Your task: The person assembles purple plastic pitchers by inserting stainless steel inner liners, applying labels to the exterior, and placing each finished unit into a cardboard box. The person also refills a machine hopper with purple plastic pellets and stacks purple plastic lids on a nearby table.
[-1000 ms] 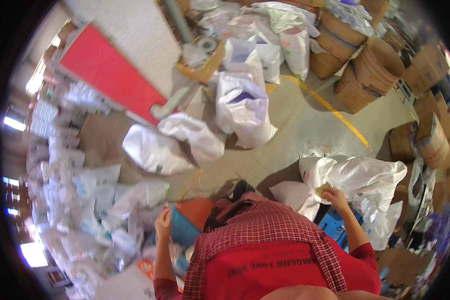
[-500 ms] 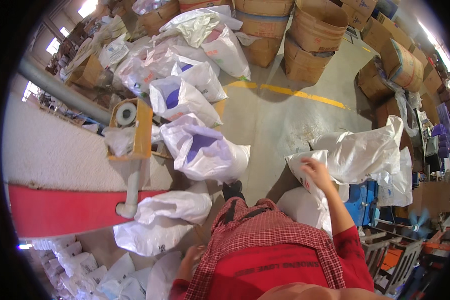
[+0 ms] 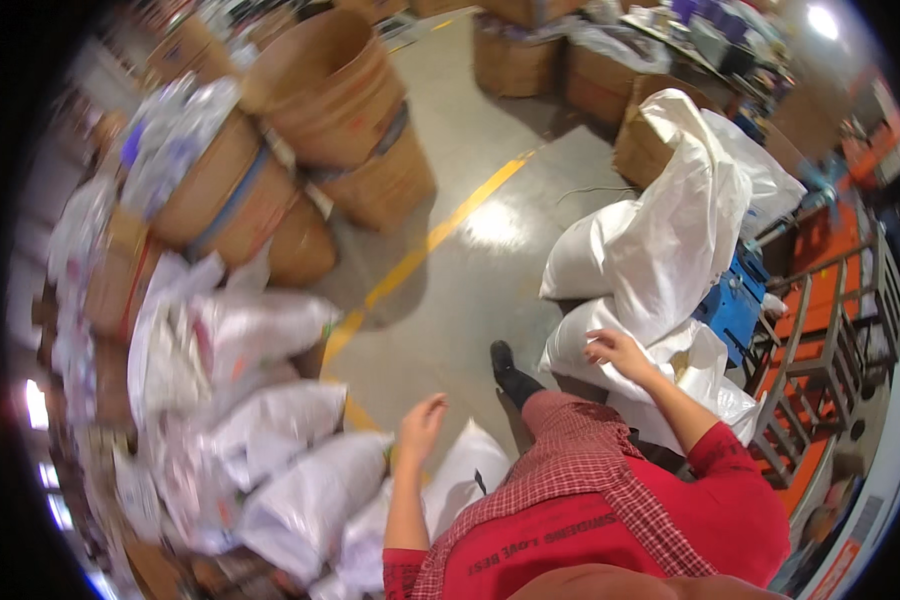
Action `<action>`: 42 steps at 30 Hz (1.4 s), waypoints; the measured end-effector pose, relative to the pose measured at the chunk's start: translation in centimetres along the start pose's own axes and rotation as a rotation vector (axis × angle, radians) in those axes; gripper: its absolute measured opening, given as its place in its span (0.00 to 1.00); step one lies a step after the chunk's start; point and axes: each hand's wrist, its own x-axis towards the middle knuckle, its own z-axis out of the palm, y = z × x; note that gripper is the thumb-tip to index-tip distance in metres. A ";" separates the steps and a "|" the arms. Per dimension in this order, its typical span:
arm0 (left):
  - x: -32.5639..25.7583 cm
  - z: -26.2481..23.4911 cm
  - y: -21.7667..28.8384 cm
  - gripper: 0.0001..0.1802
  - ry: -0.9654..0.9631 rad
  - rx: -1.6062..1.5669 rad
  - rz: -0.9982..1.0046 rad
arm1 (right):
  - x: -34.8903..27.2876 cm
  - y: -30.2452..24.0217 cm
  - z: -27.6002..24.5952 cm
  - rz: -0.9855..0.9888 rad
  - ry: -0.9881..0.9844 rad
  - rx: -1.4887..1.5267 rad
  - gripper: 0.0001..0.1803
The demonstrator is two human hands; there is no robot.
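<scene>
My left hand [image 3: 422, 428] is raised on the near left with loosely stretched fingers. It holds nothing, and a white woven sack [image 3: 467, 470] stands behind and beside it. My right hand [image 3: 618, 355] hovers at or just over another white sack [image 3: 582, 340], its fingers loosely bent and slightly apart. Nothing shows in its grip; whether it touches the sack I cannot tell. Beyond it a tall, slack white sack [image 3: 675, 240] leans upright against a full, plump one [image 3: 588, 252].
On the left lie several filled white sacks [image 3: 305, 500]. Large cardboard drums [image 3: 355, 130] stand behind them, one holding clear plastic bags [image 3: 185, 140]. A yellow line [image 3: 450, 225] crosses the grey floor [image 3: 500, 270]. At right are a blue machine part [image 3: 735, 305] and a metal rack [image 3: 835, 345].
The view has swung to the right, and I have stepped round toward the right-hand sacks. My left hand has come up in front from low at my side. My right hand stays near the sacks.
</scene>
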 end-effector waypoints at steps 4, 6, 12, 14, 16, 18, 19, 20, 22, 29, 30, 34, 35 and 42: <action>18.3 -6.4 -4.3 0.17 0.161 0.223 -0.207 | 9.6 -1.7 -4.9 0.172 0.409 -0.029 0.16; 22.2 -7.8 -6.9 0.18 0.067 0.467 -0.237 | 12.7 -3.3 -3.5 0.288 0.318 0.095 0.16; 30.1 -8.9 -8.6 0.19 -0.069 0.327 -0.376 | 33.6 -17.7 -1.3 -0.036 -0.093 -0.244 0.20; 36.7 -11.3 -7.8 0.19 -0.020 0.296 -0.488 | 42.6 -22.0 -2.9 -0.173 -0.021 -0.352 0.18; 46.0 -12.9 -6.6 0.18 0.003 0.229 -0.439 | 50.5 -25.0 -4.9 -0.310 0.109 -0.378 0.15; 57.2 -13.3 -4.4 0.16 0.005 0.211 -0.385 | 56.2 -26.5 -6.3 -0.263 0.355 -0.438 0.14; 63.1 -12.7 -2.9 0.16 -0.075 0.177 -0.261 | 58.5 -27.0 -7.0 -0.266 0.474 -0.438 0.14; 69.8 -11.3 -1.0 0.15 -0.207 0.297 -0.184 | 60.2 -27.2 -7.2 -0.220 0.597 -0.487 0.17; 82.9 -7.1 4.0 0.17 -0.437 0.357 0.121 | 62.5 -27.2 -7.5 -0.107 0.684 -0.470 0.19; 125.1 6.9 25.3 0.18 -0.514 0.136 0.446 | 73.2 -26.2 -11.8 0.380 1.191 -0.133 0.15; 129.8 7.0 26.2 0.17 -0.501 0.075 0.384 | 76.2 -26.8 -13.4 0.406 1.233 -0.120 0.14; 144.6 2.5 22.9 0.15 -0.363 0.213 0.333 | 93.8 -35.8 -22.0 0.163 1.223 -0.285 0.09; 146.4 0.2 20.0 0.16 -0.392 0.198 0.227 | 98.5 -39.4 -24.2 0.153 1.111 -0.130 0.09; 154.4 -19.5 -4.4 0.12 -0.373 0.221 -0.353 | 130.1 -61.7 -35.0 -0.260 0.687 -0.230 0.20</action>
